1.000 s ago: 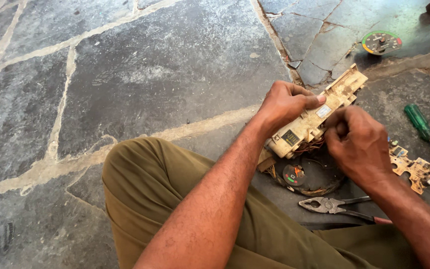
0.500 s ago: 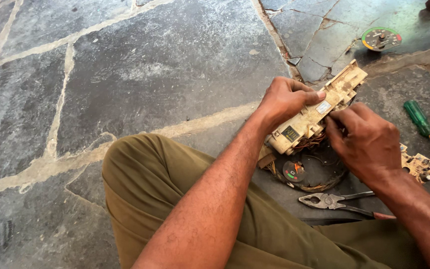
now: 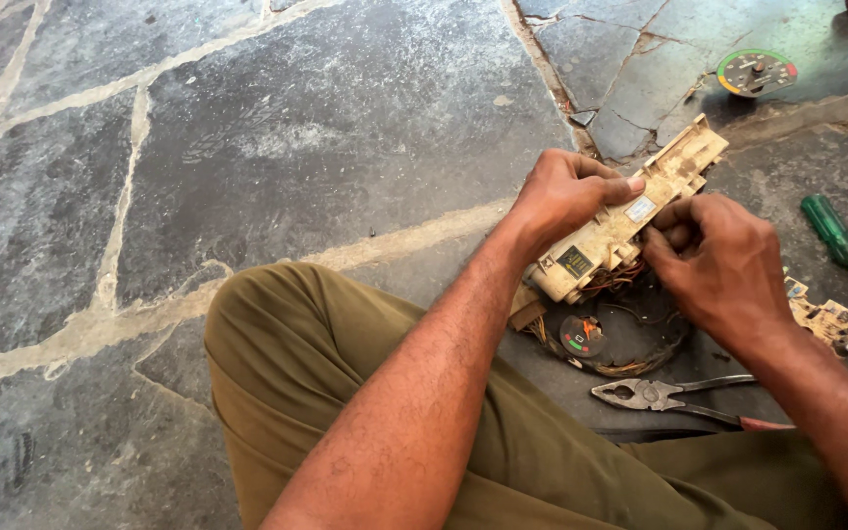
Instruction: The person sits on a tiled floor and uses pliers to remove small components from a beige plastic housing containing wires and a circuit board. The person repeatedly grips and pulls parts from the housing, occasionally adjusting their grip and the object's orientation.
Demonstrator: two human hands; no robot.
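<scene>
head | left hand point(image 3: 566, 196) – grips beige housing point(image 3: 630, 221) | right hand point(image 3: 714, 260) – pinches it

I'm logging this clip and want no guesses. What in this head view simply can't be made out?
- Near face of the cream housing: covered by the left hand and right hand.
- Right fingertips: curled under, so what they pinch is hidden.
- Wire bundle: ends run beneath the housing.
- Screwdriver: tip cut off by the right edge.
- Round gauge: markings too small.
</scene>
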